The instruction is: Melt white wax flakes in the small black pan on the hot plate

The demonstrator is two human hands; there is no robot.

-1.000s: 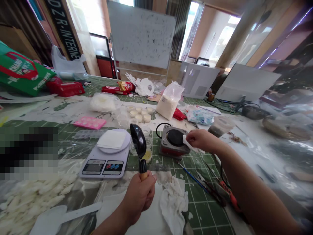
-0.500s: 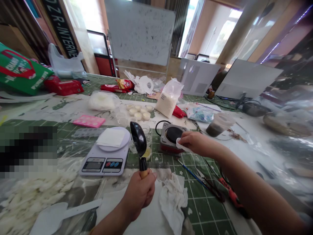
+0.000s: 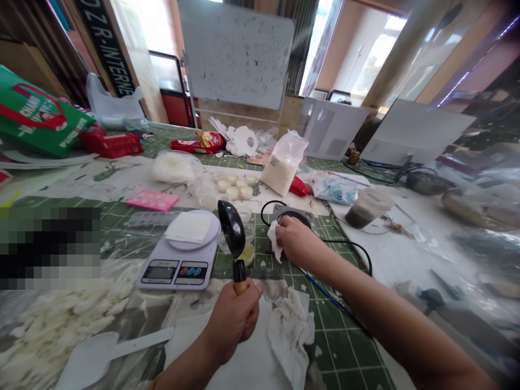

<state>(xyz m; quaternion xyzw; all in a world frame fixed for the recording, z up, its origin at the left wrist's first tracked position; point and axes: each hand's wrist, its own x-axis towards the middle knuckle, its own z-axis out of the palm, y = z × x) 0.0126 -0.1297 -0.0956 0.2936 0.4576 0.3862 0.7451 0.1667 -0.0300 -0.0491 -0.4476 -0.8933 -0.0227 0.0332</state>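
Note:
My left hand (image 3: 233, 317) is wrapped round the handle of a black ladle (image 3: 232, 230), held upright with its bowl at the top. A white tissue (image 3: 275, 242) is pinched in my right hand (image 3: 294, 241), in front of a small electric hot plate (image 3: 306, 214) that the hand partly covers. Left of the ladle stands a white kitchen scale (image 3: 179, 254) with folded white paper (image 3: 188, 226) on its pan. Just behind the ladle are small clear cups, one with something yellow (image 3: 246, 253) in it. A crumpled tissue (image 3: 290, 336) lies below my right forearm.
Whitish flakes (image 3: 73, 319) and a white scoop (image 3: 91, 357) lie at the left front. Several filled small cups (image 3: 233, 192) stand farther back beside a bag of white granules (image 3: 280, 168). A cup of dark contents (image 3: 365, 208) and a black cable (image 3: 363, 249) are on the right.
My right hand has moved left with the tissue, across the front of the hot plate. The ladle stays upright in my left hand.

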